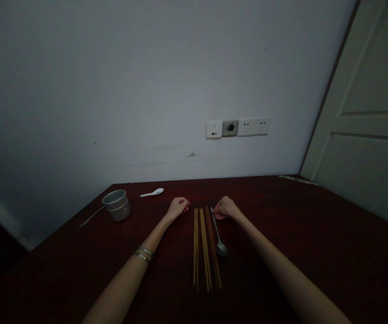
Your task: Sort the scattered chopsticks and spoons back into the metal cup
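Note:
Several wooden chopsticks (205, 247) lie side by side on the dark red table (281, 252), running away from me. My right hand (225, 208) rests at their far ends, fingers pinched on the handle tip of a metal spoon (219, 238) that lies along the right side of the chopsticks, bowl toward me. My left hand (178, 207) sits curled on the table just left of the chopsticks' far ends, with nothing visible in it. Bracelets (143, 254) circle my left wrist.
A small metal cup (117, 204) stands at the far left, with a metal utensil (91, 217) lying beside it near the table's left edge. A white ceramic spoon (152, 193) lies behind it. A wall with sockets (237, 128) and a door (369, 121) border the table.

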The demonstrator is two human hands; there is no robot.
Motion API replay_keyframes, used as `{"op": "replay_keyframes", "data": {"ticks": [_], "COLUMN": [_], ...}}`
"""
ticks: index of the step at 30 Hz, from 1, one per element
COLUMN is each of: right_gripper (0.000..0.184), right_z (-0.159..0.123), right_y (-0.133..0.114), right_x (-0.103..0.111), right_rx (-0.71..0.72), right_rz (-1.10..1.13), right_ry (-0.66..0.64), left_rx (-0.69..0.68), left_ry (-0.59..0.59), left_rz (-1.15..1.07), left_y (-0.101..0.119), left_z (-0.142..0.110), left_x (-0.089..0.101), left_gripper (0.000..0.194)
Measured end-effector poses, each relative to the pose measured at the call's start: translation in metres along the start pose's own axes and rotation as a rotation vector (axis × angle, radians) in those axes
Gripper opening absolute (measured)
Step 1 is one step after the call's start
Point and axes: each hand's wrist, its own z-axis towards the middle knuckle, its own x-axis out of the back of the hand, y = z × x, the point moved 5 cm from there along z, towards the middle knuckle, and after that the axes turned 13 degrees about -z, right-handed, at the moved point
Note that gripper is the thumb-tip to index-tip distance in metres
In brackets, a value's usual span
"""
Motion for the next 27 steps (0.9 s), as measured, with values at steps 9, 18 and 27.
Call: {"op": "replay_keyframes", "data": {"ticks": [9,18,27], "right_gripper": [0.018,0.038,0.04], "right_z": [0.01,-0.015,0.001], "right_y": [0.007,0.028,0.028], "right_x": [0.012,0.066,0.044], "right_rx": [0.164,0.273,0.46], "right_rz": [0.095,-0.471,-0.869], "right_ry": [0.112,0.721,0.732], "left_rx": [-0.018,-0.037,-0.079], "left_ry": [0.0,0.021,0.201], "left_rz": [0.004,0.075,0.583], "left_y": [-0.001,-0.003,0.034], "left_z": [0.0,0.001,-0.023], "left_x": [-0.001,0.001,-0.008], "left_gripper": [0.018,0.02,0.017]}}
